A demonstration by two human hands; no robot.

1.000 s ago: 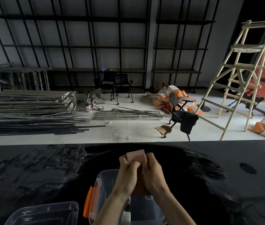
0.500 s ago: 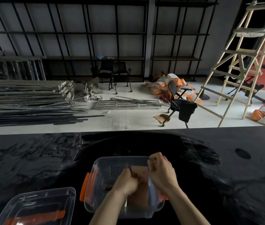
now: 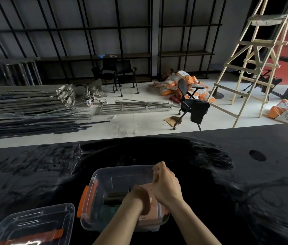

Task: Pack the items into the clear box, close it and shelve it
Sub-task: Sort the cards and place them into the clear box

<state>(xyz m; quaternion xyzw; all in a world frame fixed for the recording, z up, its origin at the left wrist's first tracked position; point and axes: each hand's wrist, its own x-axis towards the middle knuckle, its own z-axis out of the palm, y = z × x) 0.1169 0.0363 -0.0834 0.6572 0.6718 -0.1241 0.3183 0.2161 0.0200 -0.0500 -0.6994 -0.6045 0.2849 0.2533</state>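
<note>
Both hands, left hand (image 3: 140, 196) and right hand (image 3: 166, 184), pinch a thin pinkish card (image 3: 154, 208) down into the clear box (image 3: 115, 172) on the black table (image 3: 245, 191); it looks light, stiff, best held by its edges.

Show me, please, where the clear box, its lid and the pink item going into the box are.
clear box (image 3: 122, 169): head view, on its far rim.
lid (image 3: 33, 225): head view, on its clear top, left of the box.
pink item (image 3: 154, 209): head view, on its flat face between the wrists.
</note>
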